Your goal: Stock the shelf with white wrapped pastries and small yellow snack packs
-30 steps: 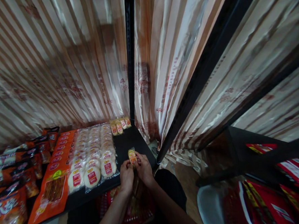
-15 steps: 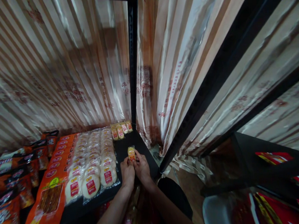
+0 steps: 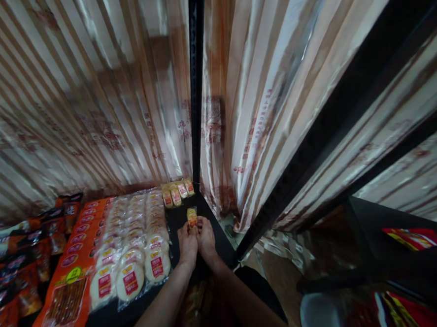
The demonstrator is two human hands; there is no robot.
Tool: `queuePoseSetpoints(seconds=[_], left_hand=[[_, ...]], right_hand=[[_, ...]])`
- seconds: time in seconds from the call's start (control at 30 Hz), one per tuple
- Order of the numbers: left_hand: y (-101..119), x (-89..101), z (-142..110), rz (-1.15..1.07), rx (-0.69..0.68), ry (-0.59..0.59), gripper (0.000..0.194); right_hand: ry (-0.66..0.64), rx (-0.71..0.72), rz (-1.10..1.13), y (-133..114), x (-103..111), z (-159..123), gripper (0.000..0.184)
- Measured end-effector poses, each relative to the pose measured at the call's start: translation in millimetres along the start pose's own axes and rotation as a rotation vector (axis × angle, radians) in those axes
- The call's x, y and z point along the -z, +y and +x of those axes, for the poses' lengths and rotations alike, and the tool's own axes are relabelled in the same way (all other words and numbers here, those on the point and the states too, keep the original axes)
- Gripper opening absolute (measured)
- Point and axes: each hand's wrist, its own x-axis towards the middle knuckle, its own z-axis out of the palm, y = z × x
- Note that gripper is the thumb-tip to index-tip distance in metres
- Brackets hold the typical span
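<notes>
A small yellow-wrapped snack packet (image 3: 192,216) stands upright in front of me over the black shelf (image 3: 175,218). My left hand (image 3: 187,243) grips its lower left side, fingers closed. From the other side, my right hand (image 3: 206,237) is closed on its lower right edge. Just beyond, several matching snack packets (image 3: 178,191) lie in short rows in the shelf's back corner. To the left of my hands are rows of round white cakes in clear wrappers (image 3: 157,263), with red and yellow labels.
Large orange snack bags (image 3: 65,286) and dark-topped orange bags (image 3: 26,284) lie further left. A black upright post (image 3: 196,91) marks the corner, with striped curtains (image 3: 118,90) behind. On the right are a slanting black frame bar (image 3: 313,143), red packets (image 3: 413,238) and a pale container (image 3: 318,315).
Both hands have moved slightly forward with the snack packet between them, bringing it nearer the rows at the back. The camera view has shifted a little.
</notes>
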Motion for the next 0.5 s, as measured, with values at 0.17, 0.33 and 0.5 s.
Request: queuePoseSetpoints(seconds=[0.17, 0.33, 0.5], left_hand=[[4.5, -5.7, 18.5, 0.012, 0.000, 0.003, 0.038], [11.5, -8.5, 33.2, 0.025, -0.023, -0.010, 0.039], [12.1, -14.7, 46.7, -0.020, -0.081, -0.008, 0.038]], right_hand=[[0.005, -0.001, 0.006, 2.8, -9.7, 17.4, 0.029], [0.004, 0.029, -0.039, 3.7, -17.6, 32.0, 0.033], [0.022, 0.047, -0.037, 3.2, -25.6, 43.8, 0.035]])
